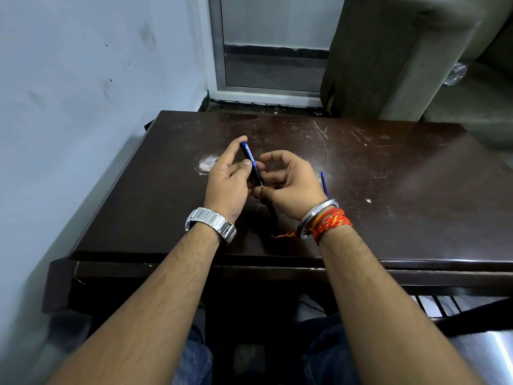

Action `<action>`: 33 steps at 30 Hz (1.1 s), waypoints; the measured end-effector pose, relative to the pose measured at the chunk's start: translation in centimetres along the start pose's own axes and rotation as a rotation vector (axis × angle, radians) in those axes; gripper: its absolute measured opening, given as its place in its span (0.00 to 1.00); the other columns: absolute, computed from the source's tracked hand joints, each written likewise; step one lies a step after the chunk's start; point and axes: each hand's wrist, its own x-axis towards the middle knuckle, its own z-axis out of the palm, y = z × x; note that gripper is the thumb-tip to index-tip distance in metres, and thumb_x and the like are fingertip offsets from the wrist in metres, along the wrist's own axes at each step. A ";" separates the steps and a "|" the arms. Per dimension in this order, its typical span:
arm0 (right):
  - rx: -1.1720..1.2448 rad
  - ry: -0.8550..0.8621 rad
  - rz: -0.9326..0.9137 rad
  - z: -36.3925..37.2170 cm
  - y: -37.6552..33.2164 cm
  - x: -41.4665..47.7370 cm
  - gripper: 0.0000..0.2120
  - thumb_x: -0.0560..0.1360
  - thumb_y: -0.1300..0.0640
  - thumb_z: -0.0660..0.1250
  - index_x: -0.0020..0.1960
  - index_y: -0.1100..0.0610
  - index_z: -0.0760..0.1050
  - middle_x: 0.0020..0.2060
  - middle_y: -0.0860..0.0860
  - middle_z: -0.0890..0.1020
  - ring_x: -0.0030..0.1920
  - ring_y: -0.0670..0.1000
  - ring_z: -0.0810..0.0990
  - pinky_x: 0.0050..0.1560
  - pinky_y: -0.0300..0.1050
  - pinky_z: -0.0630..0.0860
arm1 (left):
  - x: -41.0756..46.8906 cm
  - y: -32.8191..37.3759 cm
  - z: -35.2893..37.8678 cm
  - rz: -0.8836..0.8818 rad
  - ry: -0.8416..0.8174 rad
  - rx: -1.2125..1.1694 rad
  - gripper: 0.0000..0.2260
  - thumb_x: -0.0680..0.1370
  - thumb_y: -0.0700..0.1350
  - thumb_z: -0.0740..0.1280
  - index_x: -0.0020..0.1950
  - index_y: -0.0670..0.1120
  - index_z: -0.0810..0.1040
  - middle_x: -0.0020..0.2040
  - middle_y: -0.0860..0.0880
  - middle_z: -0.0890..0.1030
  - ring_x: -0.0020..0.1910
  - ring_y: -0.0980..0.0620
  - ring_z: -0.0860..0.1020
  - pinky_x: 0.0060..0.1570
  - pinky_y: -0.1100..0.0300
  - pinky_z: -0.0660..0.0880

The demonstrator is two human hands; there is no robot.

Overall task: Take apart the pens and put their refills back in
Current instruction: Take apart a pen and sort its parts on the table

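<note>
Your forearms are reaching up from the bottom edge, with your jeans (194, 357) showing between them below the tabletop (388, 218). You are wearing a steel watch (211, 222) on the left wrist, and a steel bangle (316, 218) with red threads (331, 220) on the right.

Your left hand (229, 176) is gripping the pen (248, 154). The thumb is pressing on the blue printed barrel, and the index fingertip is resting by its far end. The pen is being held above the middle of the tabletop, tilted, with the blue end pointing away from you and the dark end running down toward you.

Your right hand (288, 184) is curling in from the other side. Its thumb and fingertips are closing on the dark lower part of the pen, just below your left thumb. A dark length is showing on below both hands, toward your wrists. You cannot tell whether it belongs to the same pen or is lying apart on the wood.

Just beside the outer edge of your right hand, a thin blue stick (324, 184) is lying on the tabletop, half hidden by the hand, so whether it is a refill or a barrel is not clear. A pale scuff (206, 163) is marking the wood left of your left hand. Beyond the tabletop a wall (83, 79) and a door (272, 51) are standing.
</note>
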 end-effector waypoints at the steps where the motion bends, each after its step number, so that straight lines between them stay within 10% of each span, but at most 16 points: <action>1: 0.004 0.010 0.000 0.1 0.0 0.1 0.25 0.69 0.75 0.72 0.60 0.57 0.73 0.42 0.52 0.86 0.42 0.54 0.87 0.42 0.49 0.85 | 0.1 0.0 -0.1 -0.005 -0.003 0.012 0.20 0.79 0.41 0.61 0.60 0.66 0.76 0.39 0.54 0.85 0.49 0.48 0.83 0.54 0.38 0.78; 10: -0.166 0.072 -0.014 1.0 0.6 0.7 0.21 0.66 0.70 0.75 0.55 0.55 0.78 0.45 0.53 0.85 0.45 0.50 0.86 0.48 0.48 0.83 | 0.4 -0.8 -0.4 -0.027 0.020 0.079 0.20 0.77 0.45 0.64 0.62 0.69 0.74 0.39 0.55 0.84 0.45 0.48 0.82 0.52 0.40 0.79; 16: -0.318 0.248 0.116 0.3 0.7 1.1 0.13 0.67 0.61 0.77 0.51 0.55 0.83 0.39 0.47 0.84 0.42 0.47 0.83 0.50 0.41 0.80 | 0.0 -0.9 -0.6 0.075 0.209 0.431 0.19 0.74 0.49 0.70 0.65 0.54 0.78 0.30 0.64 0.80 0.37 0.72 0.77 0.44 0.82 0.67; 20: -0.566 0.412 0.292 -1.6 1.1 1.2 0.03 0.69 0.61 0.73 0.41 0.61 0.84 0.29 0.50 0.78 0.36 0.52 0.80 0.37 0.39 0.73 | -0.2 -0.5 -1.1 0.042 0.267 0.630 0.12 0.72 0.45 0.71 0.56 0.48 0.83 0.37 0.55 0.84 0.44 0.57 0.82 0.49 0.70 0.72; 24: -0.618 0.443 0.418 -2.9 1.6 1.3 0.07 0.69 0.59 0.74 0.45 0.61 0.83 0.40 0.57 0.84 0.38 0.55 0.79 0.39 0.40 0.74 | -0.2 -0.6 -1.5 -0.025 0.268 0.703 0.06 0.72 0.44 0.71 0.48 0.48 0.85 0.37 0.52 0.84 0.42 0.50 0.83 0.47 0.55 0.81; 33: -0.620 0.441 0.493 -3.7 2.3 1.7 0.11 0.70 0.59 0.74 0.51 0.62 0.82 0.47 0.58 0.84 0.43 0.55 0.78 0.41 0.40 0.71 | -0.2 -0.5 -1.6 -0.120 0.259 0.836 0.03 0.69 0.43 0.72 0.40 0.50 0.83 0.40 0.49 0.84 0.40 0.50 0.82 0.36 0.62 0.75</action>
